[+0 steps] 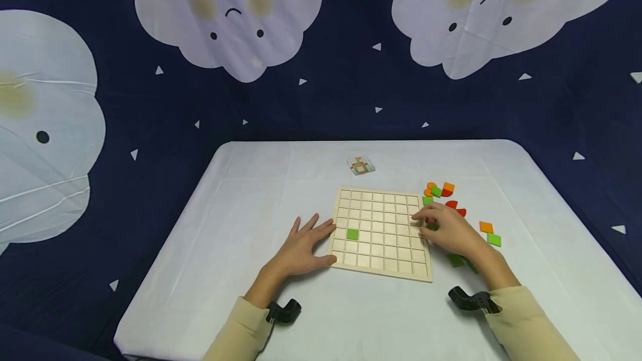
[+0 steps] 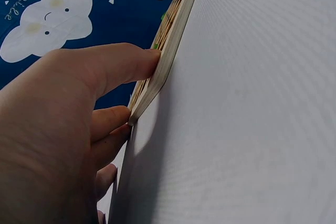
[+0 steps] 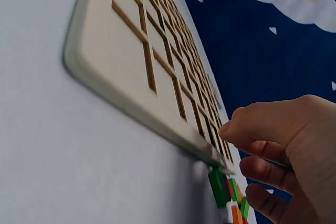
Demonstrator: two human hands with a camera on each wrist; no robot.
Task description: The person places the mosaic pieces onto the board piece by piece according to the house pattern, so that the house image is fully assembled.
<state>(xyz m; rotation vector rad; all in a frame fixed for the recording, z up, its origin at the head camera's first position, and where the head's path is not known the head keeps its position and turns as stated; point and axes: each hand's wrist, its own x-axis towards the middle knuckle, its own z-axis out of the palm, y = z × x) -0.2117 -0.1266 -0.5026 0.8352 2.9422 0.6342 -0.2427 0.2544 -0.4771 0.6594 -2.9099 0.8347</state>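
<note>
A pale wooden grid board [image 1: 378, 273] lies on the table, one green square tile [image 1: 353, 234] set in a cell towards its left side. My left hand [image 1: 303, 247] rests against the board's left edge with fingers spread. In the left wrist view its thumb [image 2: 128, 61] touches the board's rim. My right hand [image 1: 448, 227] hovers at the board's right edge, its fingers loosely bent and thumb apart from the forefinger. Green and red pieces show in the gap under it. From the right wrist, the thumb [image 3: 252, 124] overlaps the grid, and no piece shows between the fingertips.
Orange, red and green pieces lie scattered right of the board, among them an orange tile [image 1: 486, 227] and a green tile [image 1: 494, 239]. A small patterned card [image 1: 361, 165] lies behind the board. White cloth [image 1: 241, 227] covers the table; a dark cloud-print curtain [image 1: 341, 110] hangs behind.
</note>
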